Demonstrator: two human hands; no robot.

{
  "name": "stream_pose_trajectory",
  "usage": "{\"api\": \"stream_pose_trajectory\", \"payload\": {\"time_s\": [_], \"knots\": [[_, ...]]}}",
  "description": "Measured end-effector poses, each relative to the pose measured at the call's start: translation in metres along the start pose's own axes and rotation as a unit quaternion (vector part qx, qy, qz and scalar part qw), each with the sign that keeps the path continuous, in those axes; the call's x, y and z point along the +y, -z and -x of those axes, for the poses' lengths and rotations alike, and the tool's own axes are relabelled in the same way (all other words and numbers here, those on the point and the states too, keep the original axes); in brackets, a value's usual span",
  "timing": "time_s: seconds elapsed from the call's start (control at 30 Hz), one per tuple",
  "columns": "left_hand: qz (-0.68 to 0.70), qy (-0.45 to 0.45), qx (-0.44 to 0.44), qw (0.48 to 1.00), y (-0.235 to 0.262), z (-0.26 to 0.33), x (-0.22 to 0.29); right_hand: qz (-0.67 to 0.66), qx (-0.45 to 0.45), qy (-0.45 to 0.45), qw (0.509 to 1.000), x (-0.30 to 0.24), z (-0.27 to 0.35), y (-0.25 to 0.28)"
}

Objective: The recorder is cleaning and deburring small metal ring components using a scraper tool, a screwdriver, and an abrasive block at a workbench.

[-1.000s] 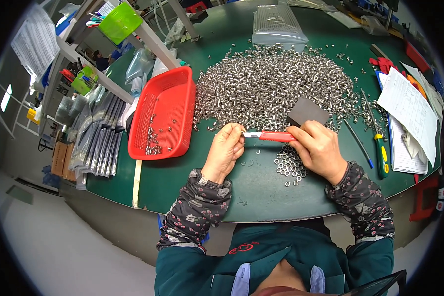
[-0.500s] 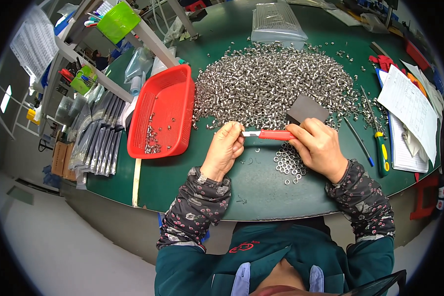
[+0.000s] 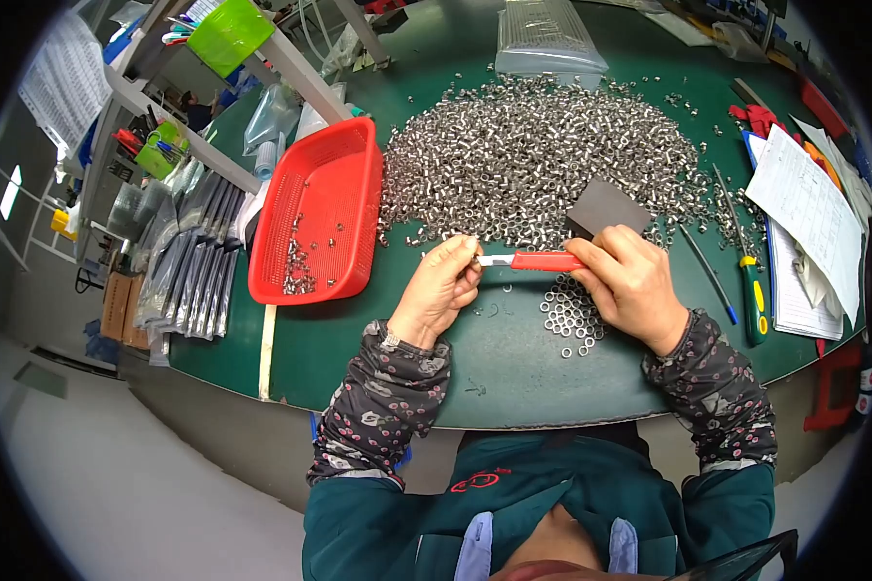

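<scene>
My right hand (image 3: 633, 288) grips a red-handled craft knife (image 3: 546, 261), its silver blade pointing left. Between thumb and fingers, my left hand (image 3: 441, 290) pinches a small metal ring (image 3: 476, 260) at the blade tip; most of the ring is hidden by the fingers. Under the knife and beside my right hand lies a small group of metal rings (image 3: 570, 315). Behind both hands spreads a large heap of short metal tube pieces (image 3: 533, 155). A dark grey flat block (image 3: 607, 210) rests on the heap's near right edge.
A red plastic basket (image 3: 360, 276) with a few metal pieces stands left on the green table (image 3: 543, 392). To the right lie a pen (image 3: 709, 274), a tool with a green and yellow handle (image 3: 754, 305) and papers (image 3: 806, 203). Bagged parts (image 3: 189, 286) are stacked far left.
The view has shifted slightly. Both hands keep nearly the same pose, with the knife blade still at the left fingertips.
</scene>
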State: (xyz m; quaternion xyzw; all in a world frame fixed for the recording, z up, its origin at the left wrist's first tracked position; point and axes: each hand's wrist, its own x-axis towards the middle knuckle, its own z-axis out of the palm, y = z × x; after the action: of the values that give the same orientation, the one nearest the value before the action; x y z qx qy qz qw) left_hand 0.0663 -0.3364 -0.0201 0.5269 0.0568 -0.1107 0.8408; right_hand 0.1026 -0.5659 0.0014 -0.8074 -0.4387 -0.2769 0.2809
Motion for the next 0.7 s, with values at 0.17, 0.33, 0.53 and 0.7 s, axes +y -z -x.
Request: {"api": "stream_pose_trajectory", "payload": {"time_s": [0.17,0.33,0.53,0.7], "knots": [[0.005,0.032,-0.026,0.999,0.0042,0.0011,0.0033,0.004,-0.009,0.006,1.0,0.0016,-0.0002,0.0004],[0.012,0.059,-0.031,0.998,0.0052,0.0012,0.0044,0.01,-0.014,0.021,1.0,0.0024,-0.0018,0.0035],[0.015,0.091,-0.077,0.993,0.0109,0.0006,0.0047,0.016,-0.028,0.038,0.999,0.0036,-0.004,0.0087],[-0.033,0.114,-0.08,0.99,0.0108,0.0023,0.0061,0.015,-0.029,0.052,0.998,0.0063,-0.0051,0.0097]]}}
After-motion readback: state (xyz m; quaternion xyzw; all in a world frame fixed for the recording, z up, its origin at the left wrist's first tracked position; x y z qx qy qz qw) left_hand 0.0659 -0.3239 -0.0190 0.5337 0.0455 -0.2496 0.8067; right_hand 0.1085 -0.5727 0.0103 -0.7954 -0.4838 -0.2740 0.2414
